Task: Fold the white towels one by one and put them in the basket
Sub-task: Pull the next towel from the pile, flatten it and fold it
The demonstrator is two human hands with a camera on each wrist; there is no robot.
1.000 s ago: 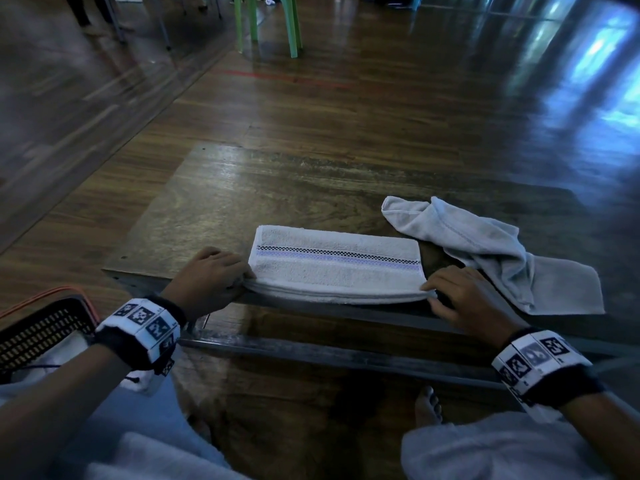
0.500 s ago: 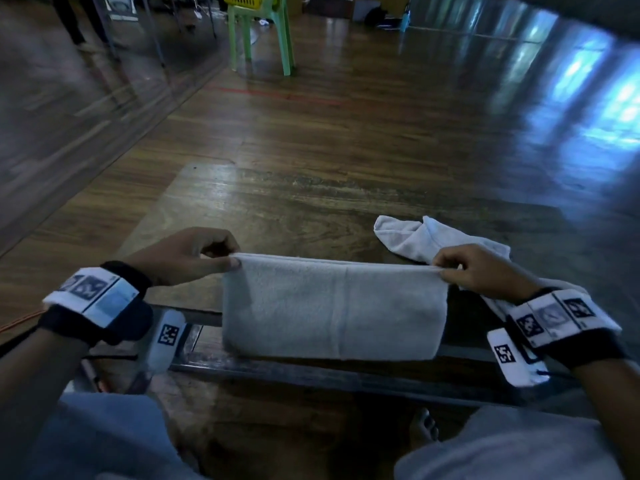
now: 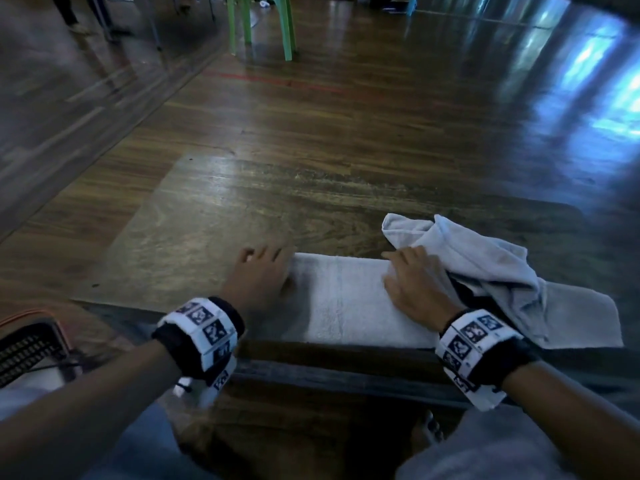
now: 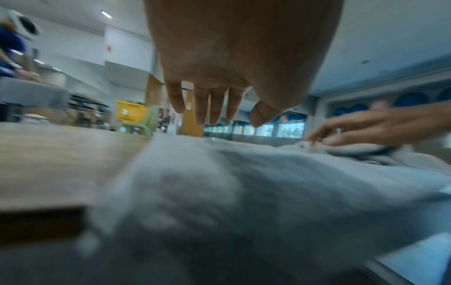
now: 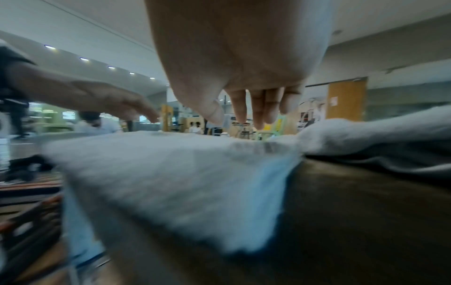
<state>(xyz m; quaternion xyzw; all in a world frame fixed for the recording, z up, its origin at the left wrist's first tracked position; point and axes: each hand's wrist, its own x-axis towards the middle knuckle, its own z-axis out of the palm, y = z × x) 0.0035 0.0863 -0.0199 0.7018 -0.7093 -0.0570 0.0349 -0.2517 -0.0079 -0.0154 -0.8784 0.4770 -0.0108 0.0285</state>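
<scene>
On the wooden bench [image 3: 214, 237] lies the folded white towel [image 3: 346, 299], a crumpled towel [image 3: 485, 268] touching its right. Left hand [image 3: 258, 282] and right hand [image 3: 417, 289] press it, each grip flat, holding nothing. Basket [image 3: 27, 348] sits lower left.

You are sitting in a large hall-like room, working at a low wooden table [image 3: 214, 216]. Polished plank flooring [image 3: 381, 109] is stretching away and reflecting window light, a green plastic chair [image 3: 263, 26] is standing beyond, and recessed ceiling lights [image 5: 84, 59] are glowing overhead.
</scene>
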